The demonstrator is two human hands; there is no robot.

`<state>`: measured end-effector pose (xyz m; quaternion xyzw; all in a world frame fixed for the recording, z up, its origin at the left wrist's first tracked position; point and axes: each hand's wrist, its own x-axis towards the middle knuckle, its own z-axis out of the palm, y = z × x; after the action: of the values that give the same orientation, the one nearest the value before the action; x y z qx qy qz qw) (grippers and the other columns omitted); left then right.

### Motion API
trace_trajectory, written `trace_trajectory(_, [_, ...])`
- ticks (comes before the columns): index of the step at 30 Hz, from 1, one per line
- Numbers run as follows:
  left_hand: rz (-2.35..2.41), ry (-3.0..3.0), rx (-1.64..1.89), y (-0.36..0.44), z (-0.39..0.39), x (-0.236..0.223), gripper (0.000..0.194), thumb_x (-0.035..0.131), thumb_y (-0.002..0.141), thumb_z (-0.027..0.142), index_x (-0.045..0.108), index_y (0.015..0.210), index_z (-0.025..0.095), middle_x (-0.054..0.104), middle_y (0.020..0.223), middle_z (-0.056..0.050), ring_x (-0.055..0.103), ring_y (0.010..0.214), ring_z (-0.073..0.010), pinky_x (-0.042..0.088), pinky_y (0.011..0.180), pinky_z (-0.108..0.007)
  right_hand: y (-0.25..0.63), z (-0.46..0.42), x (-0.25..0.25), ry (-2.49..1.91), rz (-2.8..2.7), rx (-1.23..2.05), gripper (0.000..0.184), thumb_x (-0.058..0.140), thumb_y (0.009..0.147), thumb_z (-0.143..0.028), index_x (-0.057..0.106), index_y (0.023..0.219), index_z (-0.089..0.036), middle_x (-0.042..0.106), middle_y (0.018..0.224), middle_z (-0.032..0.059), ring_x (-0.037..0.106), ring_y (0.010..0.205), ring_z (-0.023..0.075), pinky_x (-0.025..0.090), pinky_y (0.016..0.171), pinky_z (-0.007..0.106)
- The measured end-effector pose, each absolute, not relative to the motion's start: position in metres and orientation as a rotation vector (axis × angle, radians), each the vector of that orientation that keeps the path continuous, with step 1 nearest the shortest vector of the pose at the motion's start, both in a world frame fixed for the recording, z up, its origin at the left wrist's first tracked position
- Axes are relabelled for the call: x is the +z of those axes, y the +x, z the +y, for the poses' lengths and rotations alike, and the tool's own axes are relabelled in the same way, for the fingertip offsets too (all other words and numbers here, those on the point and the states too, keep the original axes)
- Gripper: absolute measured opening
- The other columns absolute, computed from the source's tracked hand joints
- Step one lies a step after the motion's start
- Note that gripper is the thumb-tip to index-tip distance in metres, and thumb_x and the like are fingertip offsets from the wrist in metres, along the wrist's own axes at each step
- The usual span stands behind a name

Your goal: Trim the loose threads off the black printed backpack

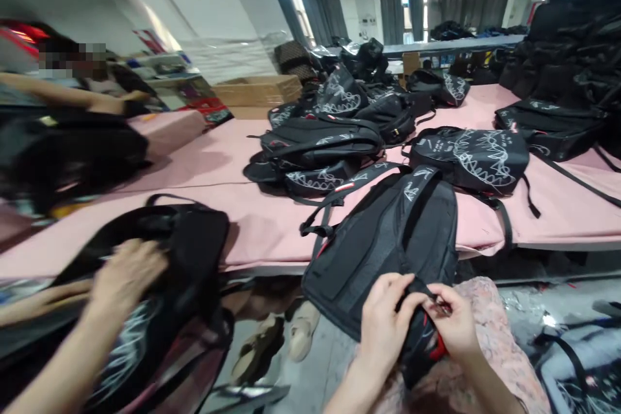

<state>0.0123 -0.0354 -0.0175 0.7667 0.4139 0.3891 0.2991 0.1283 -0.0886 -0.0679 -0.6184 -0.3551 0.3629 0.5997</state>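
A black backpack (373,246) lies back panel up, partly on the pink table and partly over its front edge toward my lap. My left hand (388,314) is closed around a black strap (418,286) at the backpack's near end. Close beside it, my right hand (451,317) pinches the same strap between thumb and fingers. Something small and dark shows at the right fingertips, too small to name. Below the hands hangs a red piece (438,348); I cannot tell whether it belongs to the bag.
At left, a co-worker's hands (129,275) work in another black backpack (201,239). Printed black backpacks (470,155) and a stack of bags (320,142) lie on the pink table (272,226). A cardboard box (262,90) stands behind. Another person's arm (63,94) reaches at far left.
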Motion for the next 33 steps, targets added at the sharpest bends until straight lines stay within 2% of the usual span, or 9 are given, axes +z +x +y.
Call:
trace_trajectory(3, [1.166, 2.046, 0.814, 0.01, -0.038, -0.01, 0.017, 0.061, 0.075, 0.021, 0.068, 0.09, 0.019, 0.061, 0.087, -0.005, 0.058, 0.081, -0.0154, 0.048, 0.074, -0.025, 0.129, -0.095, -0.079, -1.481, -0.854, 0.724, 0.035, 0.066, 0.064, -0.047, 0.069, 0.077, -0.015, 0.067, 0.073, 0.009, 0.062, 0.061, 0.0209, 0.052, 0.055, 0.028])
trace_trajectory(7, [1.252, 2.074, 0.62, 0.009, -0.045, -0.007, 0.02, 0.05, 0.082, 0.025, 0.069, 0.087, 0.021, 0.057, 0.082, -0.004, 0.056, 0.076, -0.016, 0.045, 0.07, -0.027, 0.141, -0.102, -0.103, -1.491, -1.049, 0.688, 0.029, 0.066, 0.066, -0.042, 0.071, 0.082, -0.018, 0.07, 0.083, 0.009, 0.065, 0.076, 0.0243, 0.055, 0.061, 0.026])
trace_trajectory(12, [1.254, 1.894, 0.793, 0.014, -0.048, -0.012, 0.026, 0.042, 0.084, 0.029, 0.061, 0.07, 0.018, 0.052, 0.076, -0.005, 0.051, 0.072, -0.0158, 0.038, 0.066, -0.028, 0.157, -0.107, -0.12, -1.425, -1.238, 0.649, 0.025, 0.067, 0.067, -0.037, 0.069, 0.087, -0.021, 0.07, 0.082, 0.0058, 0.066, 0.069, 0.0224, 0.053, 0.052, 0.021])
trace_trajectory(16, [1.125, 1.291, 0.853, 0.019, -0.044, -0.015, 0.038, 0.053, 0.076, 0.043, 0.04, 0.051, 0.018, 0.034, 0.051, 0.004, 0.03, 0.048, -0.0088, 0.024, 0.049, -0.024, 0.154, -0.113, -0.097, -1.442, -1.168, 0.685, 0.023, 0.063, 0.072, -0.04, 0.066, 0.083, -0.02, 0.067, 0.071, 0.0036, 0.063, 0.061, 0.0198, 0.049, 0.049, 0.021])
trace_trajectory(18, [1.014, 1.031, 0.734, 0.021, -0.043, -0.016, 0.041, 0.057, 0.071, 0.051, 0.039, 0.054, 0.019, 0.024, 0.047, 0.009, 0.016, 0.044, -0.006, 0.013, 0.045, -0.023, 0.148, -0.114, -0.083, -1.444, -1.13, 0.784, 0.023, 0.059, 0.076, -0.042, 0.063, 0.074, -0.019, 0.062, 0.06, 0.0018, 0.058, 0.055, 0.0176, 0.046, 0.047, 0.022])
trace_trajectory(20, [0.957, 0.911, 0.662, 0.021, -0.04, -0.018, 0.043, 0.061, 0.066, 0.055, 0.044, 0.059, 0.017, 0.023, 0.045, 0.01, 0.012, 0.043, -0.0047, 0.009, 0.045, -0.022, 0.143, -0.112, -0.074, -1.422, -1.099, 0.835, 0.024, 0.059, 0.075, -0.042, 0.061, 0.071, -0.018, 0.06, 0.061, 0.0016, 0.056, 0.056, 0.017, 0.045, 0.05, 0.023])
trace_trajectory(25, [0.935, 0.903, 0.646, 0.021, -0.033, -0.02, 0.047, 0.058, 0.068, 0.059, 0.047, 0.058, 0.014, 0.03, 0.046, 0.008, 0.02, 0.044, -0.0042, 0.013, 0.044, -0.02, 0.136, -0.107, -0.072, -1.457, -0.919, 0.794, 0.024, 0.062, 0.072, -0.04, 0.06, 0.073, -0.017, 0.053, 0.056, -0.0012, 0.048, 0.052, 0.0135, 0.04, 0.05, 0.023])
trace_trajectory(29, [0.929, 1.023, 0.657, 0.02, -0.039, -0.015, 0.037, 0.076, 0.056, 0.04, 0.051, 0.058, 0.013, 0.037, 0.052, 0.007, 0.032, 0.05, -0.0053, 0.026, 0.048, -0.018, 0.133, -0.105, -0.069, -1.428, -0.801, 0.806, 0.023, 0.065, 0.069, -0.038, 0.061, 0.076, -0.017, 0.045, 0.052, -0.0039, 0.042, 0.048, 0.0115, 0.036, 0.045, 0.022])
trace_trajectory(33, [0.908, 1.089, 0.729, 0.018, -0.043, -0.011, 0.022, 0.074, 0.059, 0.03, 0.061, 0.062, 0.013, 0.043, 0.065, 0.003, 0.04, 0.059, -0.0075, 0.033, 0.056, -0.019, 0.134, -0.108, -0.063, -1.374, -0.729, 0.89, 0.027, 0.063, 0.07, -0.033, 0.057, 0.091, -0.017, 0.052, 0.061, -0.0024, 0.05, 0.054, 0.0136, 0.042, 0.05, 0.023])
